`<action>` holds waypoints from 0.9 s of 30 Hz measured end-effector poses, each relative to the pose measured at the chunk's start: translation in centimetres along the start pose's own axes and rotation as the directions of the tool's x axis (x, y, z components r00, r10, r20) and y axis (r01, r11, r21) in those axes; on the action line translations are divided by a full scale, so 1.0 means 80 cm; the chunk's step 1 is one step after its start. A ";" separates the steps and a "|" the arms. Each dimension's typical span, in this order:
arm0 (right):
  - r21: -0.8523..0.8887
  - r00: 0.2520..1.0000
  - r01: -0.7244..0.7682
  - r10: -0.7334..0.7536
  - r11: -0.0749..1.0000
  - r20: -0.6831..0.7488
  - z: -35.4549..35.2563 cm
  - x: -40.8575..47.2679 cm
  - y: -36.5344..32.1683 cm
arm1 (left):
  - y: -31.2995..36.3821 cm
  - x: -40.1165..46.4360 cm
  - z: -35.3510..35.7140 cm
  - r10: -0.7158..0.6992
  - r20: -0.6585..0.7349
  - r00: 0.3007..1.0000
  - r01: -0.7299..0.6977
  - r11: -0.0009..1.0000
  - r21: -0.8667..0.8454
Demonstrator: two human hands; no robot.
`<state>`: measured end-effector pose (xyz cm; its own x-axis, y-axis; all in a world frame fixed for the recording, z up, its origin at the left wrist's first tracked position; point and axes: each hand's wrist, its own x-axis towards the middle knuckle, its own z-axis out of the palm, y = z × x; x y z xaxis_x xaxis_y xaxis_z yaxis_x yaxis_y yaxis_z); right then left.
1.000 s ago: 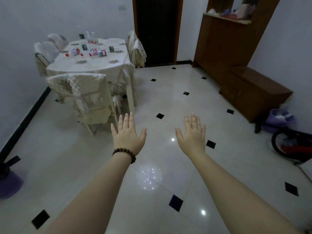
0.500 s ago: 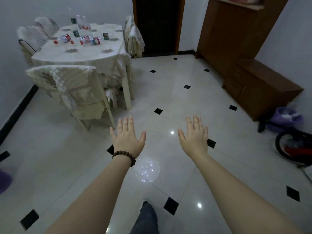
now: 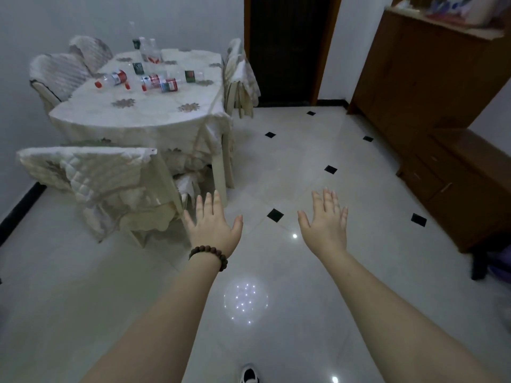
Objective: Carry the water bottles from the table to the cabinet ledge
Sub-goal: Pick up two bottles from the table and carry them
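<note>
Several clear water bottles point(image 3: 154, 81) with red and green labels lie and stand on the far part of a table point(image 3: 143, 117) covered by a cream cloth, upper left. Two of them stand upright at the back point(image 3: 148, 52). The tall brown cabinet with its ledge point(image 3: 442, 22) rises at the upper right. My left hand point(image 3: 211, 225), with a bead bracelet on the wrist, and my right hand point(image 3: 325, 222) are stretched out over the floor, palms down, fingers spread, holding nothing, well short of the table.
A covered chair point(image 3: 94, 175) stands at the table's near side, with more chairs at the left and far right. A low brown cabinet point(image 3: 456, 172) sits along the right wall. A dark doorway point(image 3: 287, 45) is straight ahead. White tiled floor lies between table and cabinet.
The table and cabinet have grown larger and nearer as I walk forward. Both hands stay open and spread. A shoe now shows at the bottom edge.
</note>
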<state>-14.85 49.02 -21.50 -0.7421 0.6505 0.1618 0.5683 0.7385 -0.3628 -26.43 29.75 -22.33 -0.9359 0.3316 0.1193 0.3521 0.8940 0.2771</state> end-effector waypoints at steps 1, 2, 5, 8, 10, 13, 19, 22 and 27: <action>0.005 1.000 0.002 -0.002 1.000 -0.006 0.002 0.027 -0.005 | 0.006 0.026 0.001 -0.004 -0.003 1.000 0.004 1.000 -0.007; 0.010 1.000 0.003 -0.003 1.000 -0.008 0.004 0.053 -0.009 | 0.011 0.050 0.002 -0.006 -0.010 1.000 0.006 1.000 -0.012; 0.017 1.000 0.008 -0.008 1.000 -0.004 0.014 0.121 -0.017 | 0.027 0.116 0.008 -0.008 -0.025 1.000 0.008 1.000 -0.016; 0.024 1.000 0.021 -0.021 0.999 0.001 0.029 0.189 -0.023 | 0.039 0.179 0.019 -0.025 -0.025 0.999 0.025 1.000 -0.011; 0.034 0.999 0.033 -0.033 0.999 -0.003 0.043 0.237 -0.027 | 0.045 0.223 0.029 -0.039 -0.029 0.999 0.039 0.999 -0.004; 0.045 0.998 0.055 -0.055 0.998 0.003 0.070 0.316 -0.032 | 0.055 0.295 0.050 -0.071 -0.024 0.997 0.072 0.997 0.003; 0.061 0.989 0.132 -0.136 0.989 0.059 0.125 0.514 -0.036 | 0.088 0.472 0.096 -0.155 -0.042 0.987 0.156 0.987 0.028; 0.072 0.977 0.186 -0.192 0.980 0.088 0.143 0.615 -0.051 | 0.105 0.559 0.104 -0.206 -0.075 0.976 0.209 0.978 0.028; 0.087 0.944 0.308 -0.316 0.947 0.098 0.168 0.753 -0.106 | 0.112 0.676 0.105 -0.295 -0.107 0.949 0.299 0.954 0.021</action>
<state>-69.16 79.54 -20.97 -0.9147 0.3634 0.1769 0.2792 0.8846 -0.3734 -74.03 58.26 -21.38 -0.9909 0.0188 0.1333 0.0559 0.9583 0.2802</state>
